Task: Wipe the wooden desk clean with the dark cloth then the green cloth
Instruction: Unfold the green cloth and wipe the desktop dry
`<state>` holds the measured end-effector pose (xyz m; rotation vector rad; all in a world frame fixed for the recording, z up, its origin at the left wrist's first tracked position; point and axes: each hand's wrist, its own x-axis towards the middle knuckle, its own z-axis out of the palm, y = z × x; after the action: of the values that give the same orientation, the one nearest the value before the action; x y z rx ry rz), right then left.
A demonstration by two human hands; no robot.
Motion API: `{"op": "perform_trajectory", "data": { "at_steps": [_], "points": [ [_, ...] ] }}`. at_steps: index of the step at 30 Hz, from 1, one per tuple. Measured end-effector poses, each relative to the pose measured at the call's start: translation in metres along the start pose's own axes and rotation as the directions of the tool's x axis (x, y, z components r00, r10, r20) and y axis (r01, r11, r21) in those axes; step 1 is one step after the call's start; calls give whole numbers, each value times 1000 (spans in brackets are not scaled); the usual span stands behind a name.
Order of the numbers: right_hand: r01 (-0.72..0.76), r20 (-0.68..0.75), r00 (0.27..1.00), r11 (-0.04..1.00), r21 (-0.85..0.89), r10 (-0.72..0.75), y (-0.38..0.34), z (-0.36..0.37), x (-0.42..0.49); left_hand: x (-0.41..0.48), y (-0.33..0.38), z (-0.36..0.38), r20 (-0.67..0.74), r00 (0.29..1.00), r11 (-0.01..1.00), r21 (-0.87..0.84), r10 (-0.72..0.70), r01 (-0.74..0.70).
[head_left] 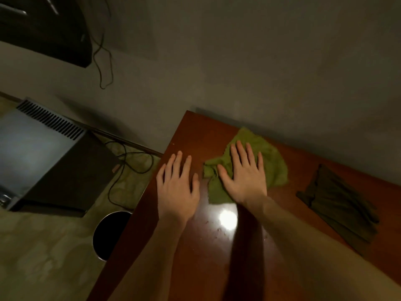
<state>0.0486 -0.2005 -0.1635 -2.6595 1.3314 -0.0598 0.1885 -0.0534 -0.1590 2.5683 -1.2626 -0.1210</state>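
The green cloth [272, 164] lies crumpled on the reddish wooden desk [201, 135] near its far left corner. My right hand [243, 174] presses flat on that cloth with fingers spread and straight. Just to its left, my left hand [176, 187] rests flat on the bare wood by the desk's left edge, holding nothing. The dark cloth [338, 203] lies bunched in folds on the desk farther right, apart from both hands. Small crumbs and a bright light reflection [227, 218] show on the wood between my forearms.
A grey wall runs right behind the desk. On the floor to the left stand a grey box with vent slots [39, 148], loose black cables [125, 166] and a round dark bin [110, 233] beside the desk's left edge.
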Motion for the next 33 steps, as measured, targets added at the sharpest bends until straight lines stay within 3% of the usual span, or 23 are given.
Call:
{"op": "perform_trajectory", "data": {
  "at_steps": [5, 9, 14, 20, 22, 25, 29, 33],
  "points": [
    [81, 18, 997, 997, -18, -80, -7, 1, 45, 0, 2, 1, -39, 998, 998, 16, -54, 55],
    [98, 33, 995, 995, -19, -98, -19, -3, -10, 1, 2, -5, -29, 993, 993, 36, -110, 111],
    [-75, 44, 996, 997, -16, 75, -52, 9, -76, 0, 4, -3, 11, 992, 991, 42, -127, 127],
    [-252, -4, 968, 967, 46, 253, -82, 10, 8, -1, 3, -3, 11, 995, 995, 14, -97, 96],
    [-200, -3, 980, 978, 60, 200, -91, 13, 45, 0, 2, 0, -8, 996, 996, 14, -91, 91],
    [32, 38, 999, 999, 21, -32, -102, 14, 80, 2, 0, 4, -33, 995, 996, 22, -90, 91],
    [340, 145, 932, 940, -32, -332, -96, 10, 69, -2, -1, 2, -48, 994, 994, -56, -94, 91],
    [321, 176, 934, 946, -41, -309, -87, 8, -2, -5, -4, -4, -64, 993, 980, -179, -101, 88]
  ]
}}
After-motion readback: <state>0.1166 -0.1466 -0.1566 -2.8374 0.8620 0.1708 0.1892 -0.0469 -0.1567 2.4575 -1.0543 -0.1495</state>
